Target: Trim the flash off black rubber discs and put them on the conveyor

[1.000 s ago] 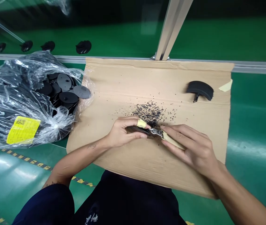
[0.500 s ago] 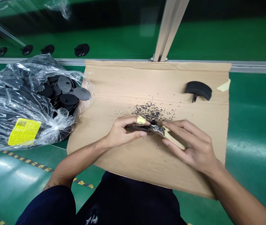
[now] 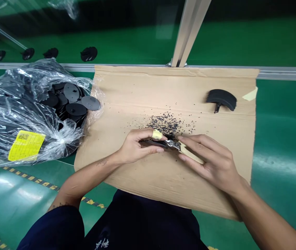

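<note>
My left hand [image 3: 139, 146] is closed on a flat black disc [image 3: 154, 143], pinched between thumb and a forefinger wrapped in yellow tape. Most of that disc is hidden by the fingers. In my right hand [image 3: 213, 163] is a pair of cutting pliers [image 3: 189, 153] with cream handles, gripped between thumb and fingers. Their metal jaws meet the right-hand edge of the disc; whether they are closed there is too small to tell. Just beyond both hands, many tiny black scraps [image 3: 167, 125] lie scattered over the cardboard sheet [image 3: 163, 184].
At left lies a clear plastic bag [image 3: 33, 104] full of black discs [image 3: 76, 109], with a yellow label [image 3: 26, 146]. A curved black part [image 3: 221, 99] with a stem sits at back right. Behind the cardboard stands a metal frame post [image 3: 188, 34].
The pliers and my right hand have shifted slightly left, with the jaws further onto the disc's edge. My left hand holds the disc in nearly the same place.
</note>
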